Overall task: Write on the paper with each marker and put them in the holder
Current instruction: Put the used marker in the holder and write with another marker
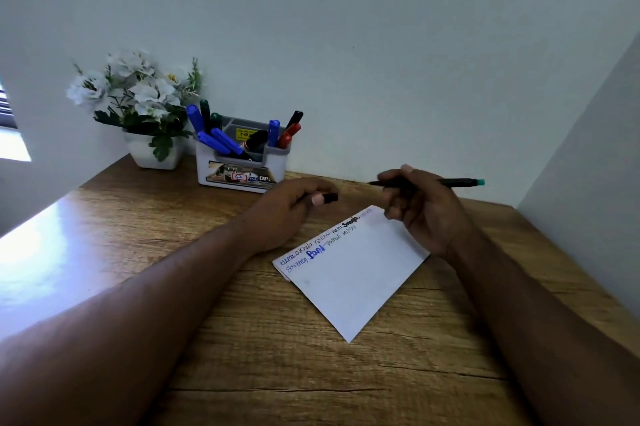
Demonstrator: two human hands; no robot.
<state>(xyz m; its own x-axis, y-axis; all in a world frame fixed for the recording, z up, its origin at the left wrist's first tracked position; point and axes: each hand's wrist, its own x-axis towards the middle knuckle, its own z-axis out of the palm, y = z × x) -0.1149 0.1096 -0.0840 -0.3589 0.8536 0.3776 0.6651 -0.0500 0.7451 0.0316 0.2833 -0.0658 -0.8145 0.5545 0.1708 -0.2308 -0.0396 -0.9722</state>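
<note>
Above the paper (349, 273), right-hand fingers (398, 197) grip a horizontal marker (453, 182), tip leftward.

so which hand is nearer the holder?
Left. The left hand, gripping a cap, sits just in front of the holder. The right hand, holding the marker, is farther off to the holder's right.

The right hand (420, 209) covers the middle of the green-ended marker (460, 182) and the paper's (356, 273) far right corner. The left hand (291, 214) hides most of the black cap (330, 197). The handwriting is too small to read, and the holder (242, 166) conceals the stored markers' lower ends.
</note>
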